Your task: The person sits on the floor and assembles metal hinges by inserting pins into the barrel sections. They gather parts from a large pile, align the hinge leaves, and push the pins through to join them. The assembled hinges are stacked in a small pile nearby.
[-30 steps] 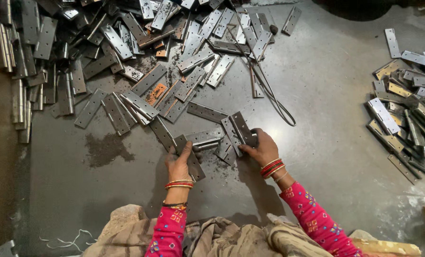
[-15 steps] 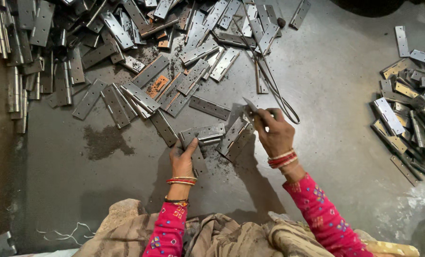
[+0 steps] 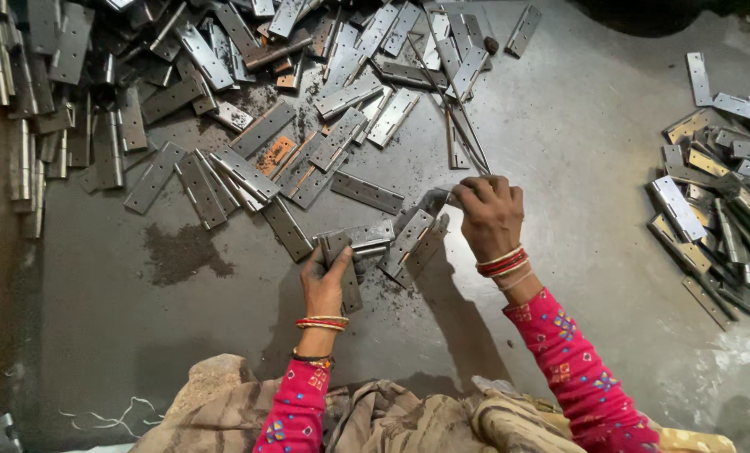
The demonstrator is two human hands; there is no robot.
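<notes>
My left hand (image 3: 323, 281) rests on the grey floor and grips a flat metal hinge leaf (image 3: 347, 262) with screw holes. My right hand (image 3: 490, 214) is raised a little to the right of it, its fingers closed on the end of a thin metal rod (image 3: 467, 138) and on a small bent metal piece (image 3: 436, 200). Between the two hands lie two more hinge leaves (image 3: 410, 243) side by side. Both wrists carry red and gold bangles above pink patterned sleeves.
A large heap of grey hinge leaves (image 3: 224, 92) fills the upper left, one rusty orange leaf (image 3: 274, 155) among them. A second pile of hinges (image 3: 723, 193) lies at the right edge. A dark stain (image 3: 177, 252) marks the floor. Brown cloth (image 3: 391, 419) covers my lap.
My right hand has risen from the floor and moved right and up with the rod and a small piece. The left hand has stayed on the hinge leaf.
</notes>
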